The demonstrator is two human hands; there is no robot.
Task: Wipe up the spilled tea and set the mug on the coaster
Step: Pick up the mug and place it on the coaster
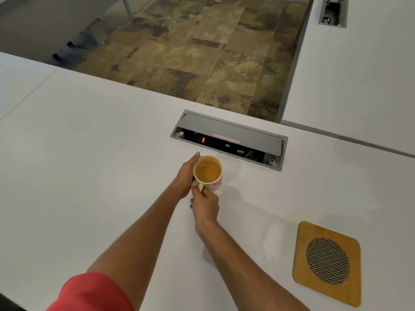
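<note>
Mug [208,173] nearly full (heavy, sloshy, breakable), so my right hand [205,204] pinches the handle, left hand [185,173] cupping its side.

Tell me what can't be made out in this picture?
- Head view: the mug's left side and handle, covered by the left hand and right hand.
- Red label in the power box: print too small to read.
- Spilled tea: none discernible on the table.
- Second box: cut off by the top edge.
</note>
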